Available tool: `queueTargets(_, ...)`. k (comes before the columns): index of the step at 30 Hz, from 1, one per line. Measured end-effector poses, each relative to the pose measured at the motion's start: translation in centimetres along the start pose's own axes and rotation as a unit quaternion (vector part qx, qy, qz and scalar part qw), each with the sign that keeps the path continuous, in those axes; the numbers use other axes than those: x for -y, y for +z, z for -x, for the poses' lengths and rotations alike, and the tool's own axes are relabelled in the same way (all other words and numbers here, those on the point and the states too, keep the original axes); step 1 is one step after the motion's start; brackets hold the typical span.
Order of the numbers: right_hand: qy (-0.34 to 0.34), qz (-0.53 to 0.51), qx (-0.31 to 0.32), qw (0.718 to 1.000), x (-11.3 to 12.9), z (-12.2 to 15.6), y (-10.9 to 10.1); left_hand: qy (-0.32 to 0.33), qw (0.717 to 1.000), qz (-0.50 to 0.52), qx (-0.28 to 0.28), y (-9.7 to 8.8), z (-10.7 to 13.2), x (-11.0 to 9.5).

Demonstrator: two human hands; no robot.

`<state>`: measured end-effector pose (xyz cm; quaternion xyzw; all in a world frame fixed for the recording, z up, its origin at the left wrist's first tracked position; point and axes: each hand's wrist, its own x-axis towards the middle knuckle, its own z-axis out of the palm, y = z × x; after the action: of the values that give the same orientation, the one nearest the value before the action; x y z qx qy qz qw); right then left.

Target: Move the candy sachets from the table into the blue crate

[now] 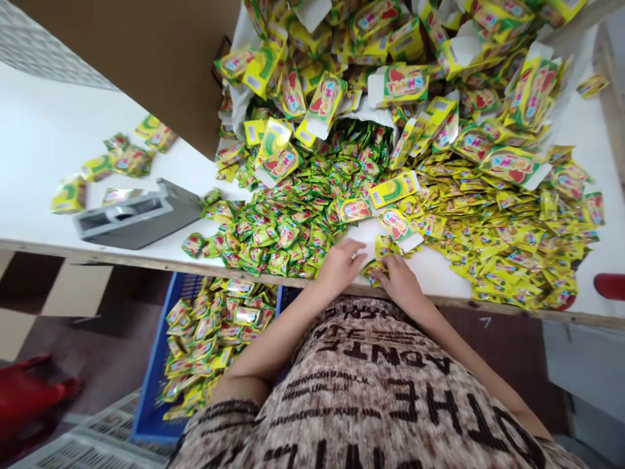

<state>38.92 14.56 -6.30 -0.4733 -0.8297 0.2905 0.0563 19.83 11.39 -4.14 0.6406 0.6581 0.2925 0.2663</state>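
Observation:
At the table's front edge, my left hand [342, 264] is beside a heap of small green candy packets [288, 231]. Its fingers are loosely bent, thumb and fingertips apart, with nothing visible between them. My right hand [403, 281] is closed on small yellow candy packets [375, 268] lying on the white tabletop; how many is hidden by the fingers. Just beyond both hands lie a yellow candy box [394, 223] with an open white flap and another yellow box [394, 189]. A large pile of yellow candy packets [512, 244] spreads to the right.
Many yellow boxes [405, 83] heap up at the back. A brown carton [146, 58] stands at the back left, with a grey metal holder [141, 218] in front. Below the table edge, a blue crate [151, 371] holds filled boxes. A red object [610, 285] shows far right.

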Motion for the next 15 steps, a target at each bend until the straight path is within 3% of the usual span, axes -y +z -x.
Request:
queueTargets(2,-0.019,-0.02,0.017,0.999,0.4,0.2,0.0,0.017,0.993,-0.093,-0.073,-1.6,-2.5,-0.4)
queueTargets(3,-0.029,-0.036,0.029,0.999,0.6,0.4,-0.1,0.016,0.986,-0.144,-0.084,-2.2,-4.0,-0.5)
queueTargets(6,-0.064,-0.08,0.066,0.993,0.6,0.8,-0.2,-0.017,0.969,-0.247,-0.021,-2.8,-8.0,-0.7)
queueTargets(8,-0.087,-0.11,0.064,0.988,0.3,0.9,-0.8,-0.032,0.961,-0.275,0.017,-2.7,-9.2,-0.9)
queueTargets(11,-0.039,-0.196,-0.051,0.979,-0.2,0.4,-2.7,-0.036,0.956,-0.291,-0.012,-2.4,-8.0,-1.7)
queueTargets(13,0.027,-0.26,-0.185,0.947,-0.2,-0.6,-4.1,-0.03,0.959,-0.281,-0.034,-2.1,-6.0,-2.2)
queueTargets(15,0.05,-0.303,-0.271,0.912,0.0,-1.9,-5.2,-0.018,0.97,-0.241,-0.031,-1.3,-4.0,-2.6)
